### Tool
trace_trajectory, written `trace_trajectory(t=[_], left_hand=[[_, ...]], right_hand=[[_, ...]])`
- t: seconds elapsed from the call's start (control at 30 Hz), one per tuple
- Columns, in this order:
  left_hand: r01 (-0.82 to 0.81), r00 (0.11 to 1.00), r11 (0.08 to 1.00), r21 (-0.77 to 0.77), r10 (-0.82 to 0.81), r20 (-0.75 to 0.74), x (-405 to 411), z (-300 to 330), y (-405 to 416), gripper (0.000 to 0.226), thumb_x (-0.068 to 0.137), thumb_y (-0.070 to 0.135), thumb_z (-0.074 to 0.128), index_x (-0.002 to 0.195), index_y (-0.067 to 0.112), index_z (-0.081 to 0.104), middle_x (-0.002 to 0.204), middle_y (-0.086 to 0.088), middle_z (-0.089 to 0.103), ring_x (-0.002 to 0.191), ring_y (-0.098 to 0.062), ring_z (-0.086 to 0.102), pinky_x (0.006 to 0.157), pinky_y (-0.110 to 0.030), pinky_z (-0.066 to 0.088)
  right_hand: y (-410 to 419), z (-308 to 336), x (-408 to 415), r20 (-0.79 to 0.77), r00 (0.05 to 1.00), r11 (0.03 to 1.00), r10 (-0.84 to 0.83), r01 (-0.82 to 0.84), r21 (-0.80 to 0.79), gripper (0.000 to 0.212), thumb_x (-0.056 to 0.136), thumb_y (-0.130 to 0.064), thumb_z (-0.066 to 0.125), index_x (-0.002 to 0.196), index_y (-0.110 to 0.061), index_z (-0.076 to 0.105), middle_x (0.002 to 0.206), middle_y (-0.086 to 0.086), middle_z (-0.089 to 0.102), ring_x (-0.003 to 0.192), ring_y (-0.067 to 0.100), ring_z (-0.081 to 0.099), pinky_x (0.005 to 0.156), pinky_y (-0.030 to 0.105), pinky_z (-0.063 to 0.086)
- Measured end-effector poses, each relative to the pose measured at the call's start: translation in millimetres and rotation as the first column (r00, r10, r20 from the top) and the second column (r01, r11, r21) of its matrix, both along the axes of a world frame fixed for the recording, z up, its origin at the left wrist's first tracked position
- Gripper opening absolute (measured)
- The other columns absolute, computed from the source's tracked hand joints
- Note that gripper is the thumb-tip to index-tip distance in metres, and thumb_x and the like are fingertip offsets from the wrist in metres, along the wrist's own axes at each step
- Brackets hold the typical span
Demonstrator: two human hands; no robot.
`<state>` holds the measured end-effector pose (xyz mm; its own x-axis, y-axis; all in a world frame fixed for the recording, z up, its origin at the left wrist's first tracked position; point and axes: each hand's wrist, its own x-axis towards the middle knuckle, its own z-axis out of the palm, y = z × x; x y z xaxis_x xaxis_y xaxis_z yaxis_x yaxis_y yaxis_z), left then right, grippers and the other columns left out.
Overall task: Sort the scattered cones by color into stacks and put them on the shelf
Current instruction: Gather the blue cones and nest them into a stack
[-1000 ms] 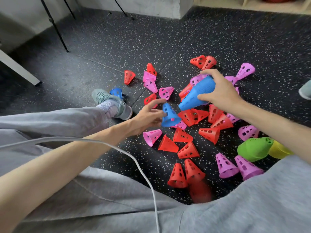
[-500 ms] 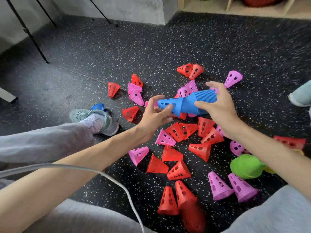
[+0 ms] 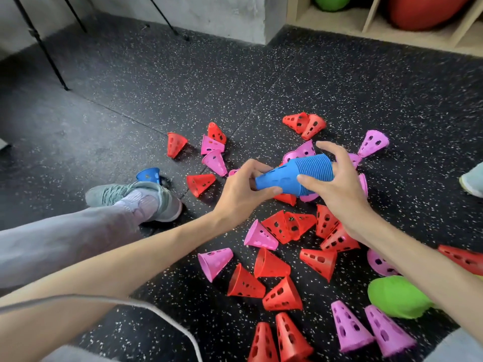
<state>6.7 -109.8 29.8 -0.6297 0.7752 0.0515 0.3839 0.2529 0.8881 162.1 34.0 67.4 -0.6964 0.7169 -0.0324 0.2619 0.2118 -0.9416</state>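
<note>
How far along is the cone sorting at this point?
Early. Both hands, left hand and right hand, grip the blue stack; one blue cone lies by the shoe. Red and pink cones lie scattered, a green stack on the floor, none shelved.

The narrow tip of the blue cone stack (image 3: 295, 176) is covered by the fingers of the left hand (image 3: 241, 193), and part of its ribbed wide end lies behind the right hand (image 3: 337, 186). A lone blue cone (image 3: 148, 175) is half concealed behind the grey shoe (image 3: 136, 197), and the right forearm crosses the green stack (image 3: 396, 296) and a pink cone (image 3: 379, 262). The frame edges cut off a red cone (image 3: 262, 344) at the bottom, a red cone (image 3: 464, 257) at the right, and the shelf (image 3: 366, 24) with its green ball (image 3: 330, 1) and red ball (image 3: 428, 10) at the top.
</note>
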Motion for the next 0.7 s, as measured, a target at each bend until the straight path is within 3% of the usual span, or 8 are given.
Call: trace_trajectory(t=[0.17,0.27,0.4,0.5,0.53,0.63,0.7], left_hand=[[0.153,0.985,0.986,-0.067,-0.157,-0.072,-35.1,7.9,-10.4,0.03,0.089,0.027,0.078,0.116,0.022,0.065,0.103,0.006,0.072,0.095,-0.013,0.067,0.078,-0.019,0.05],[0.199,0.967,0.97,-0.142,-0.217,-0.132,-80.3,9.1,-15.1,0.019,0.099,0.029,0.066,0.118,0.024,0.068,0.103,0.01,0.074,0.096,-0.01,0.069,0.085,-0.024,0.052],[0.078,0.968,0.961,-0.266,-0.137,-0.211,-161.8,1.9,-45.9,0.024,0.094,0.026,0.073,0.117,0.025,0.065,0.1,0.006,0.073,0.093,-0.012,0.069,0.086,-0.028,0.054],[-0.017,0.94,0.915,-0.403,-0.123,-0.319,-213.8,-16.4,-82.9,0.037,0.085,0.027,0.083,0.118,0.016,0.07,0.103,-0.003,0.075,0.093,-0.017,0.07,0.087,-0.033,0.055],[-0.044,0.925,0.894,-0.445,-0.131,-0.355,-227.0,-23.3,-94.6,0.039,0.084,0.029,0.084,0.118,0.014,0.071,0.106,-0.006,0.075,0.097,-0.02,0.07,0.088,-0.034,0.054],[-0.128,0.898,0.861,-0.492,-0.11,-0.426,-254.3,-41.7,-119.7,0.042,0.083,0.03,0.083,0.119,0.012,0.072,0.11,-0.011,0.072,0.101,-0.028,0.068,0.089,-0.036,0.053],[-0.176,0.897,0.854,-0.489,-0.065,-0.436,-262.5,-49.2,-125.3,0.043,0.085,0.026,0.083,0.122,0.011,0.07,0.115,-0.012,0.071,0.106,-0.029,0.067,0.092,-0.036,0.052]], right_hand=[[-8.1,1.8,-16.8,-0.018,1.0,0.999,-0.007,0.008,0.037,0.071,0.072,-0.04,0.076,0.133,-0.055,0.042,0.133,0.0,0.061,0.128,0.022,0.057,0.111,0.053,0.044],[-12.7,-2.0,-21.0,-0.023,1.0,0.999,-0.015,0.016,0.041,0.072,0.073,-0.036,0.077,0.132,-0.057,0.041,0.133,0.002,0.061,0.128,0.023,0.057,0.112,0.053,0.043],[-14.5,-12.6,-21.0,-0.009,1.0,1.0,0.018,-0.018,0.016,0.074,0.081,-0.017,0.084,0.13,-0.054,0.043,0.126,0.002,0.065,0.115,0.022,0.064,0.106,0.048,0.048],[-14.4,-20.7,-17.2,-0.006,0.999,0.999,0.032,-0.032,0.012,0.075,0.08,-0.007,0.082,0.128,-0.051,0.047,0.116,0.0,0.068,0.097,0.005,0.066,0.093,0.019,0.052],[-13.6,-22.5,-16.7,-0.007,0.999,0.999,0.037,-0.037,0.008,0.075,0.079,-0.006,0.083,0.127,-0.052,0.048,0.113,-0.001,0.068,0.093,0.003,0.066,0.087,0.015,0.051],[-7.1,-29.8,-17.2,0.004,0.999,0.999,0.039,-0.039,0.037,0.077,0.074,-0.012,0.087,0.127,-0.055,0.05,0.111,-0.011,0.069,0.101,0.015,0.067,0.093,0.031,0.051],[-7.6,-28.2,-20.8,-0.001,0.999,0.997,0.033,-0.033,0.066,0.075,0.071,-0.018,0.085,0.122,-0.061,0.051,0.106,-0.029,0.067,0.1,0.004,0.067,0.092,0.019,0.051]])
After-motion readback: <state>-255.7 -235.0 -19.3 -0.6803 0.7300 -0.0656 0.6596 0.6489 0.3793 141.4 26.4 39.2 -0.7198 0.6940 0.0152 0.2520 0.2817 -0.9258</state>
